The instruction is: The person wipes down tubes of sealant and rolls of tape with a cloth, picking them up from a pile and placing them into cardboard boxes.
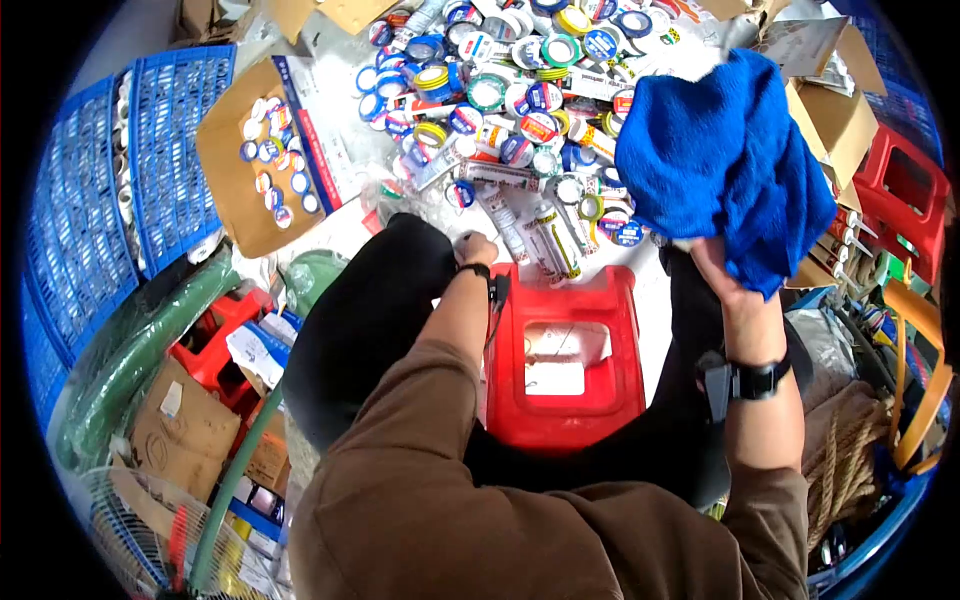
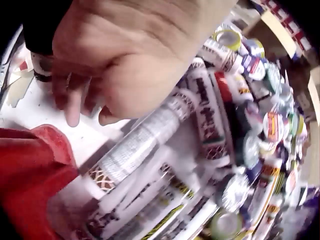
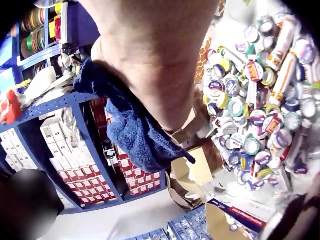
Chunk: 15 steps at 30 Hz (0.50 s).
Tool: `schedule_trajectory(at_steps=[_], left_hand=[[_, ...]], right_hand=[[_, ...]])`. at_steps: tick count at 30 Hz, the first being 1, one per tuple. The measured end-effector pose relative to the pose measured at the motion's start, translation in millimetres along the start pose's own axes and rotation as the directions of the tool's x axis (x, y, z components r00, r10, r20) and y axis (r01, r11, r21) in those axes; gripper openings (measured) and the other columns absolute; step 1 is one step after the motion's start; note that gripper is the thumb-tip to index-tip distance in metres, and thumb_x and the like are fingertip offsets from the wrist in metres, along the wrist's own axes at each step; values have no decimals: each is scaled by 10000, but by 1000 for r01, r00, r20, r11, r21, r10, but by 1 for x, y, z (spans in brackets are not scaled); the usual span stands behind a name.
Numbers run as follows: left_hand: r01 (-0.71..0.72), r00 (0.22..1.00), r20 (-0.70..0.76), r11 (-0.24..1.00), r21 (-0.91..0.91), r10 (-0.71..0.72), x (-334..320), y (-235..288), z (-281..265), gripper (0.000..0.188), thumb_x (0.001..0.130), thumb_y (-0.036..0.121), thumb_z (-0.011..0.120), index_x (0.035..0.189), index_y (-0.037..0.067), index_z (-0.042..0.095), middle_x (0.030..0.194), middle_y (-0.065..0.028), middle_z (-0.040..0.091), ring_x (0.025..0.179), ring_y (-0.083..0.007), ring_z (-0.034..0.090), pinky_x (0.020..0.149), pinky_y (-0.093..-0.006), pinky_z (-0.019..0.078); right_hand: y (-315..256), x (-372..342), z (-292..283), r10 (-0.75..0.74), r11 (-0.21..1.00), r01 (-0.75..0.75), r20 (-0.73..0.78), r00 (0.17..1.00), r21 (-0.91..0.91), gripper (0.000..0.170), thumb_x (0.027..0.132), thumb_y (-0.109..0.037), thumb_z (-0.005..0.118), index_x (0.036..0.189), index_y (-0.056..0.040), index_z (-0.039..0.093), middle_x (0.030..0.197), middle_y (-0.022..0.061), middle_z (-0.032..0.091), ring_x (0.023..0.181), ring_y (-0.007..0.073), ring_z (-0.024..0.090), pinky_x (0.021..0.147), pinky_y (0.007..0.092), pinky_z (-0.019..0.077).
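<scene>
A blue towel (image 1: 720, 150) hangs in loose folds over my raised right hand (image 1: 722, 272), which grips it from below. Its fingers are mostly hidden by the cloth. In the right wrist view the towel (image 3: 137, 132) drapes down past that hand (image 3: 150, 85). My left hand (image 1: 476, 248) is low beside my left knee, at the near edge of the pile, its fingers loosely curled. In the left wrist view this hand (image 2: 130, 60) hangs above the white surface, close to a printed sealant tube (image 2: 145, 140), with nothing visible in its grasp.
Many tape rolls (image 1: 487, 92) and tubes (image 1: 552, 243) lie heaped ahead. A red stool (image 1: 565, 420) stands between my legs. At the left is a cardboard box (image 1: 225, 150) of tape rolls, beside blue crates (image 1: 175, 150). More boxes (image 1: 850, 100) and a red stool (image 1: 905, 200) are at right.
</scene>
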<state>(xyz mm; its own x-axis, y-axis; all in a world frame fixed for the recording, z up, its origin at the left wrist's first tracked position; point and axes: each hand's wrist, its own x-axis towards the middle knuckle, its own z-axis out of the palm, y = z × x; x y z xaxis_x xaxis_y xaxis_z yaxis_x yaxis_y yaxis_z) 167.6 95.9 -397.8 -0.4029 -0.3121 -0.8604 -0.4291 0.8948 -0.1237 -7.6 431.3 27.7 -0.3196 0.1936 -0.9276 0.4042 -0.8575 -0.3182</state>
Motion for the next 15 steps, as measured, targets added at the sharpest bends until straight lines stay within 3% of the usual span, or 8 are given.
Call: schedule_trajectory(at_steps=[1,2,6,10,12,13,14,15], left_hand=[[-24,1000,-2,1000,-11,24,-2,2,6,409,759,149,700,1154,44,690,1166,-185,680,1064,-348,661,921,-409,523],[-43,999,3,999,-22,43,-8,0,12,430,741,160,716,1159,60,688,1155,-191,682,1092,-352,649,950,-404,510],[-119,979,-182,981,-151,91,-49,16,-11,246,773,147,667,994,44,701,1082,-192,693,1047,-357,661,911,-423,529],[-49,978,-202,998,26,53,-48,23,-20,273,837,227,621,1036,61,710,1113,-166,694,1033,-341,670,886,-460,532],[-57,977,-203,997,59,68,-60,14,-33,307,859,259,615,1064,45,698,1148,-176,682,1057,-352,664,898,-462,530],[8,991,-133,999,-44,-14,-69,13,-46,330,863,273,617,1083,38,689,1146,-178,681,1045,-354,665,900,-470,528],[74,994,-65,987,-145,-84,-75,14,-63,354,867,288,619,1101,30,680,1144,-180,681,1034,-357,666,902,-478,525],[15,976,-211,984,-180,-53,-61,0,-49,308,861,257,645,1054,18,634,988,-180,704,892,-330,706,752,-437,565]], right_hand=[[-1,21,-21,49,985,-122,479,877,124,644,972,-522,378,1441,-85,440,1484,132,460,1351,308,441,1142,521,324],[-2,38,-45,18,943,-288,839,543,166,614,992,-487,361,1437,-71,438,1485,127,458,1352,310,440,1144,515,326],[-3,28,-60,60,970,-225,801,596,95,556,1014,-434,357,1413,-62,459,1481,117,465,1335,306,452,1144,477,336],[-10,33,-74,67,987,-149,711,700,53,546,1013,-432,359,1401,-64,469,1471,117,475,1289,296,496,1108,459,384],[-16,42,-80,195,929,-367,891,410,-35,556,1006,-445,364,1393,-63,479,1458,136,484,1236,299,537,1063,454,428],[-10,41,-85,64,975,-185,643,763,122,582,987,-475,380,1382,-59,487,1442,162,496,1197,315,562,1033,459,453],[-11,61,-110,277,666,-740,892,357,90,625,946,-509,436,1384,-65,483,1428,150,516,1220,307,548,1053,468,430],[-7,46,-84,166,921,-376,767,620,105,649,930,-528,449,1393,-74,475,1427,131,521,1239,304,534,1068,472,411]])
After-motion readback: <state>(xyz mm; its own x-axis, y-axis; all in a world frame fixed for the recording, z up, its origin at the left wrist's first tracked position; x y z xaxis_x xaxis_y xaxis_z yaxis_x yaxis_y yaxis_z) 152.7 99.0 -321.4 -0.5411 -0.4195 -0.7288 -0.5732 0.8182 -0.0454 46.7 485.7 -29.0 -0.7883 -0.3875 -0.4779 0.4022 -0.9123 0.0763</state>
